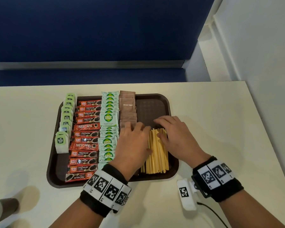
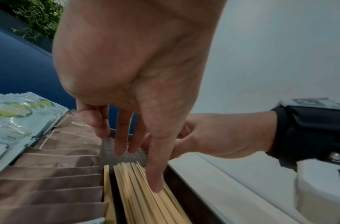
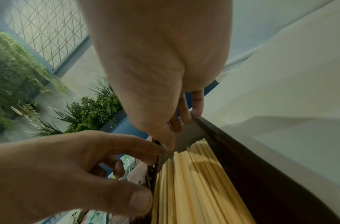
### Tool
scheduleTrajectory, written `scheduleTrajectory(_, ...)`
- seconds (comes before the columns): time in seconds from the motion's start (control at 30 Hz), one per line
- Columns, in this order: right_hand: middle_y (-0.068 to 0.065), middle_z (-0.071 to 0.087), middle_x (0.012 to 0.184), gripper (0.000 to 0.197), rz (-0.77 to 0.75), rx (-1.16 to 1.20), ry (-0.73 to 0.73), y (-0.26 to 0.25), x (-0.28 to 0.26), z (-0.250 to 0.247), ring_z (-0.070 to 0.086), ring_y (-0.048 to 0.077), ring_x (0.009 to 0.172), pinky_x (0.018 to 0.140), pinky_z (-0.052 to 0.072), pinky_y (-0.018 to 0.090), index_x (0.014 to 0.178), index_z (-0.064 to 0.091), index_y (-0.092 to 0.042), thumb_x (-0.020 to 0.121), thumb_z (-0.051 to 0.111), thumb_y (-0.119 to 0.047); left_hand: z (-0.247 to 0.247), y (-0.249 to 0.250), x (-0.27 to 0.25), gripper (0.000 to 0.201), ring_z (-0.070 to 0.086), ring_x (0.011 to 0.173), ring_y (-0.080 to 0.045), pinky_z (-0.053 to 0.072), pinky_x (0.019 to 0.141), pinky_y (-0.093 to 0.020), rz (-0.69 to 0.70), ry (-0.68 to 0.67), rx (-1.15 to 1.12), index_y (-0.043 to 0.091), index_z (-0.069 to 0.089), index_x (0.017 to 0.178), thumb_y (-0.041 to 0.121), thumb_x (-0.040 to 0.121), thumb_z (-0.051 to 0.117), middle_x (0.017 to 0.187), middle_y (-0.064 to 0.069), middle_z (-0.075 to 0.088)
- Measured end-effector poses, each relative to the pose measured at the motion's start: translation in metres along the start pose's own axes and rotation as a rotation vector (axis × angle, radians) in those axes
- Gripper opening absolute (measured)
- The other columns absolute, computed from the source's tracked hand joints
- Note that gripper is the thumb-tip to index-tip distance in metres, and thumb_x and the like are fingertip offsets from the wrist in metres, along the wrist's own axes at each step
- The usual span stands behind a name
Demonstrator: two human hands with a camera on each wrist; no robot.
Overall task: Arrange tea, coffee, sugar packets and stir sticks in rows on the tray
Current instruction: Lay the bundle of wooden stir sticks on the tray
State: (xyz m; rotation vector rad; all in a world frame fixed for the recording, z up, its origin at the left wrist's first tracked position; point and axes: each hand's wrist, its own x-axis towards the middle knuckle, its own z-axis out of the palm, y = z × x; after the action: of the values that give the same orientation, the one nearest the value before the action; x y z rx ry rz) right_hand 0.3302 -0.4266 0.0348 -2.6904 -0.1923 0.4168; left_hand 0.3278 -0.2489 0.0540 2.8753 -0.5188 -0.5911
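Note:
A dark brown tray [image 1: 152, 104] holds columns of green tea bags [image 1: 65, 122], red coffee sachets [image 1: 85, 140], pale green coco sugar packets [image 1: 109, 119] and brown sugar packets [image 1: 127, 106]. A flat bundle of wooden stir sticks [image 1: 157, 155] lies lengthwise in the tray's near right part. My left hand [image 1: 143, 137] rests at the bundle's left side, its thumb [image 2: 155, 181] laid on the sticks [image 2: 134, 197]. My right hand [image 1: 161, 129] lies over the bundle's far end, with its thumb tip [image 3: 169, 145] at the stick ends [image 3: 194, 189]. Neither hand grips anything.
The tray sits on a cream table [image 1: 220, 129] against a blue partition [image 1: 89, 30], with a white wall to the right. A white tagged device [image 1: 186, 195] with a cable lies by my right wrist. A brownish cylinder [image 1: 3, 209] stands at the near left corner.

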Motion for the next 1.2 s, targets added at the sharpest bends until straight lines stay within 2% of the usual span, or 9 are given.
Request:
scheduleTrajectory(0.07,-0.008,0.046,0.158,0.052,-0.053,-0.029,-0.040,0.002,0.004,0.002,0.038,0.013,0.147,0.123,0.033,0.037,0.158,0.043,-0.028,0.108,0.054,-0.020,0.003,0.002,0.000,0.100,0.031,0.147,-0.031,0.029,0.123,-0.046,0.020,-0.034,0.014,0.027,0.028,0.165,0.058,0.086,0.080,0.164,0.003,0.036)
scheduleTrajectory(0.17,-0.006,0.044,0.160,0.054,-0.117,-0.063,-0.081,0.004,0.005,0.008,0.039,0.014,0.148,0.126,0.028,0.036,0.160,0.040,-0.026,0.108,0.052,-0.018,0.010,0.004,-0.002,0.131,0.023,0.152,-0.033,0.023,0.126,-0.050,0.019,-0.083,0.035,0.022,0.014,0.169,0.071,0.071,0.086,0.169,0.002,0.025)
scheduleTrajectory(0.3,-0.005,0.042,0.159,0.057,-0.143,-0.100,-0.092,0.010,0.003,0.015,0.039,0.016,0.146,0.127,0.025,0.034,0.161,0.036,-0.024,0.108,0.055,-0.018,0.022,0.005,-0.008,0.147,0.022,0.152,-0.031,0.022,0.125,-0.050,0.023,-0.091,0.047,0.018,0.005,0.169,0.075,0.062,0.088,0.170,0.000,0.016)
scheduleTrajectory(0.47,-0.005,0.041,0.157,0.059,-0.151,-0.114,-0.087,0.012,0.000,0.019,0.039,0.016,0.144,0.127,0.026,0.035,0.161,0.036,-0.025,0.107,0.059,-0.025,0.029,0.001,-0.012,0.154,0.017,0.155,-0.028,0.018,0.126,-0.051,0.049,-0.098,0.035,0.017,-0.003,0.170,0.080,0.061,0.085,0.173,-0.001,0.009)
scheduleTrajectory(0.73,-0.004,0.046,0.151,0.052,-0.156,-0.112,-0.097,0.014,0.001,0.018,0.044,0.017,0.139,0.124,0.033,0.036,0.156,0.043,-0.025,0.107,0.059,-0.024,0.032,0.000,-0.011,0.148,0.010,0.160,-0.029,0.015,0.128,-0.054,0.061,-0.082,0.044,0.018,0.000,0.169,0.070,0.064,0.090,0.172,0.001,0.012)
scheduleTrajectory(1.03,0.000,0.049,0.148,0.051,-0.130,-0.183,-0.100,0.016,-0.003,0.012,0.049,0.020,0.135,0.120,0.036,0.036,0.154,0.048,-0.021,0.106,0.062,-0.026,0.037,-0.001,-0.005,0.150,0.005,0.163,-0.027,0.013,0.130,-0.058,0.074,-0.074,0.025,0.018,0.000,0.170,0.078,0.063,0.085,0.175,0.001,0.011)
scheduleTrajectory(1.2,-0.001,0.048,0.149,0.052,-0.113,-0.111,-0.121,0.020,-0.002,0.009,0.049,0.020,0.136,0.120,0.038,0.035,0.156,0.046,-0.021,0.106,0.060,-0.023,0.037,-0.002,-0.003,0.151,0.003,0.164,-0.027,0.011,0.130,-0.059,0.092,-0.093,0.007,0.019,0.000,0.170,0.079,0.061,0.085,0.175,0.002,0.012)
